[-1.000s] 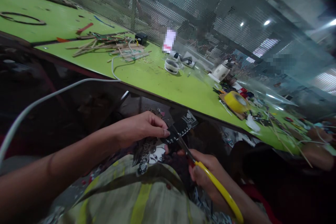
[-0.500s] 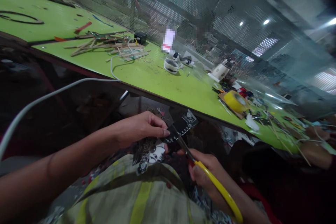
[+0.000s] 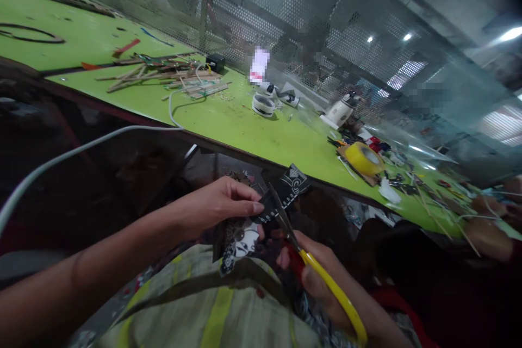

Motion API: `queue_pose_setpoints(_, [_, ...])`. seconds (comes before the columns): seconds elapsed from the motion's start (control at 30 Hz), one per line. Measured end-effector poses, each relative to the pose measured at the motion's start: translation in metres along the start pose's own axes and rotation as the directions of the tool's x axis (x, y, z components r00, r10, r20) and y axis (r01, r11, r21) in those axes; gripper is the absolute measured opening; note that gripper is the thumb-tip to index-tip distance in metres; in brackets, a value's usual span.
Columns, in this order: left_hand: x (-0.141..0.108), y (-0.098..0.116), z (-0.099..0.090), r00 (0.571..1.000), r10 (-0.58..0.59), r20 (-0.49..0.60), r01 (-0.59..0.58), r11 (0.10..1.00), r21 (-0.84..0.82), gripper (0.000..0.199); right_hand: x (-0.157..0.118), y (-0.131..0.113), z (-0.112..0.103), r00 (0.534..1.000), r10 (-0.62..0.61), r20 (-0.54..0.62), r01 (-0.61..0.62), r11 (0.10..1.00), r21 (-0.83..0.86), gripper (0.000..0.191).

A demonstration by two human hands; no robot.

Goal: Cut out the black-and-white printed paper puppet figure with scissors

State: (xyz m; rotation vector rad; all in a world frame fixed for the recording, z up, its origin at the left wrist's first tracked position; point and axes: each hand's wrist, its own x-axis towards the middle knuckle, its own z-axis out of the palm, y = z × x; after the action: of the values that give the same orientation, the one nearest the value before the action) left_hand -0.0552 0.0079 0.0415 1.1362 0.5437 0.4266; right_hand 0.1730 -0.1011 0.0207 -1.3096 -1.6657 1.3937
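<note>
My left hand (image 3: 236, 201) is closed, thumb and fingers pinching a black sheet with white printed patterns (image 3: 294, 180). In my right hand (image 3: 322, 266) is a pair of scissors (image 3: 330, 285) with yellow handles, a bit of red showing near the grip. The dark scissor blades lie across the middle of the sheet, to the right of my left fingertips, and look parted. Below my left hand hangs a cut-out with a white face-like print (image 3: 246, 242), over my striped clothing. The sheet's material is not clear.
A green table (image 3: 228, 125) runs along the front, with its edge just beyond my hands. On it are wooden sticks (image 3: 163, 76), a white tape roll (image 3: 263, 105), a yellow tape roll (image 3: 364, 157) and a white cable (image 3: 101, 136). Another person's arm (image 3: 487, 234) rests at the right.
The scissor blades have spread wider across the black sheet. My right fingers have shifted on the handles, and the white-printed cut-out has swung slightly right.
</note>
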Motion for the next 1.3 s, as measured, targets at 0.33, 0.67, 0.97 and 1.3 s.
queue_pose_setpoints(0.33, [0.000,0.002,0.002,1.000,-0.019,-0.022,0.019,1.000,-0.005,0.022,-0.006,0.002,0.003,0.996,-0.082,-0.038,0.079,0.995,-0.054,0.064])
queue_pose_setpoints(0.67, [0.001,0.011,0.004,0.999,-0.039,-0.010,0.040,0.991,0.129,0.026,-0.007,-0.021,0.006,0.994,-0.106,-0.025,0.098,0.974,-0.203,0.054])
queue_pose_setpoints(0.97, [0.003,0.018,0.005,1.000,0.014,0.020,-0.019,0.955,0.296,0.030,-0.011,-0.033,0.002,0.998,-0.051,-0.024,0.046,0.985,-0.169,0.048])
queue_pose_setpoints(1.3, [0.003,0.017,0.005,1.000,0.001,0.009,-0.004,0.963,0.270,0.031,-0.006,-0.009,0.010,0.994,-0.069,-0.079,0.058,0.988,-0.140,0.055])
